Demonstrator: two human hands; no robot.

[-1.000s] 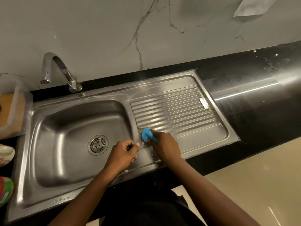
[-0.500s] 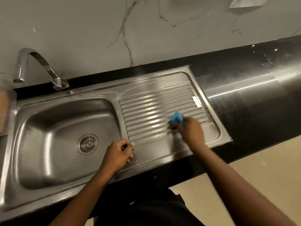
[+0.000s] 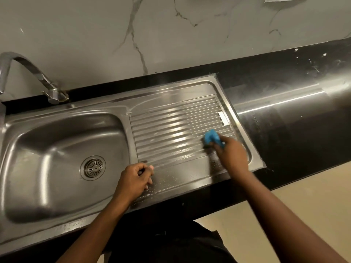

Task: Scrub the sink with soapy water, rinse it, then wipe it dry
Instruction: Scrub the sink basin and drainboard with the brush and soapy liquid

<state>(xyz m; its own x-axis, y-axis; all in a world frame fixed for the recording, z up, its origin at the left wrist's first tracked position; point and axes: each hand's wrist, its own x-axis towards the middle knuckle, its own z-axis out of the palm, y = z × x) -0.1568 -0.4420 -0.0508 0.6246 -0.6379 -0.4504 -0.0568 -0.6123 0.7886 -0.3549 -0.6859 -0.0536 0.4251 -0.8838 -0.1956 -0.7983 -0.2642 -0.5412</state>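
Right hand [image 3: 230, 154] pinches small blue soft scrubber [image 3: 211, 138] against ribbed stainless-steel sink [image 3: 171, 118]; likely light, squashy, slippery when soapy, so grip its top. Left hand [image 3: 135, 177] curled, seemingly empty.

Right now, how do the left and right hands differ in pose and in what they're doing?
The right hand grips a blue scrubber; the left hand has curled fingers with nothing visible in them. The right hand is on the ribbed drainboard near its right end; the left hand rests on the flat front strip beside the basin. The right hand is motion-blurred; the left hand is sharp. Both are bare.
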